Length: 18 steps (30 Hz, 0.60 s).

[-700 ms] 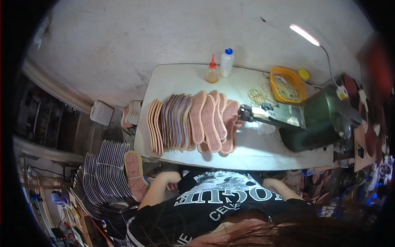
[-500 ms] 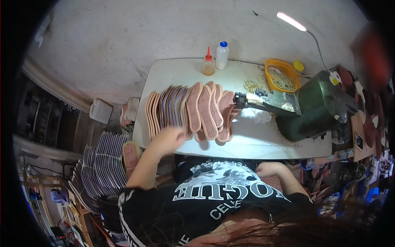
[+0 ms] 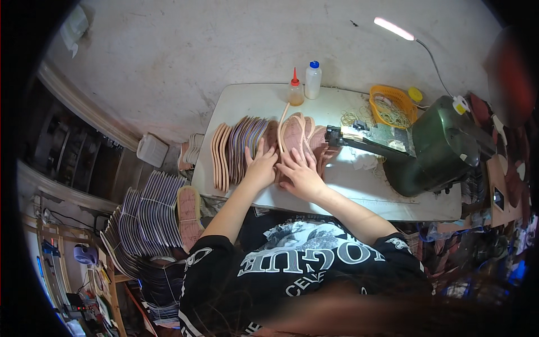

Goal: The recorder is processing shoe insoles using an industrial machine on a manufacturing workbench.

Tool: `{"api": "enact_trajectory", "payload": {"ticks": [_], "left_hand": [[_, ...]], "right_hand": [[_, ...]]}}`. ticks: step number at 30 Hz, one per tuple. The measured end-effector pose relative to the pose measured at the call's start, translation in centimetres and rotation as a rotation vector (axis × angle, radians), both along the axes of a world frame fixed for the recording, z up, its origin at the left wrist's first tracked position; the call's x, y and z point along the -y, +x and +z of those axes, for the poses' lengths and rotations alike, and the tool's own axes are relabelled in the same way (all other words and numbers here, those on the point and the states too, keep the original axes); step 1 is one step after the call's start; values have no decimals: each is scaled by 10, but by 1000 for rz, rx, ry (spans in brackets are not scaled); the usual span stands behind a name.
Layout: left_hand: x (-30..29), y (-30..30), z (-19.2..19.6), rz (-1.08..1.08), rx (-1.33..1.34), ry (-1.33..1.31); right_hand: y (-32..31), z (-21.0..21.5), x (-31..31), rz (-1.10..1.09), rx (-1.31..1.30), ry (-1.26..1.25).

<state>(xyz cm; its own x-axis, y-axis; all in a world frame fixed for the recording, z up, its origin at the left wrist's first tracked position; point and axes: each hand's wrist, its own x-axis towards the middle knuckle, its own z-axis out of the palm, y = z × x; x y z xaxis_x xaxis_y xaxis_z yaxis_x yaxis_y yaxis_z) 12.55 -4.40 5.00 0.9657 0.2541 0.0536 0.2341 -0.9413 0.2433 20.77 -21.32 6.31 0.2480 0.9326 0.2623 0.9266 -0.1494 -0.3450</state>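
As the head view shows, your left hand (image 3: 261,169) has its fingers apart by the pinkish insoles (image 3: 293,135), one o'clock from centre; whether your right hand (image 3: 303,178) grips, I cannot tell. They're probably light, bendy: pinch their long edges.

Matt-looking insoles (image 3: 293,135), glossy green machine (image 3: 441,149), smooth tabletop (image 3: 241,101), orange basket (image 3: 396,94) probably plastic, rough wall (image 3: 224,45)
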Motion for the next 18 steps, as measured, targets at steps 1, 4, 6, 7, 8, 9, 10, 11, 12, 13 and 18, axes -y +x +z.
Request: {"api": "enact_trajectory", "payload": {"ticks": [1,4,6,7,8,9,10,11,12,13,18], "left_hand": [[-2,-3,1,8,-60,79],[8,-3,2,185,13,63],[6,-2,0,202,-60,108],[7,-1,-6,234,-31,107],[7,1,-10,265,-3,106],[9,4,-8,292,41,173],[7,8,-7,289,36,167],[4,13,-5,300,-25,188],[1,17,-3,308,-83,213],[-1,19,0,290,6,286],[-28,20,9,203,182,225]], "right_hand": [[2,-7,-6,-74,12,-84],[-6,-21,-9,-165,44,-112],[-3,-20,-10,-217,7,-102],[0,-19,-10,-236,0,-122],[3,-19,-10,-256,-8,-143],[6,-21,-10,-270,1,-115],[8,-23,-10,-272,-3,-122],[9,-23,-10,-272,2,-109],[11,-23,-11,-275,8,-94],[12,-23,-11,-280,7,-97],[10,-25,-10,-285,89,-148]]}}
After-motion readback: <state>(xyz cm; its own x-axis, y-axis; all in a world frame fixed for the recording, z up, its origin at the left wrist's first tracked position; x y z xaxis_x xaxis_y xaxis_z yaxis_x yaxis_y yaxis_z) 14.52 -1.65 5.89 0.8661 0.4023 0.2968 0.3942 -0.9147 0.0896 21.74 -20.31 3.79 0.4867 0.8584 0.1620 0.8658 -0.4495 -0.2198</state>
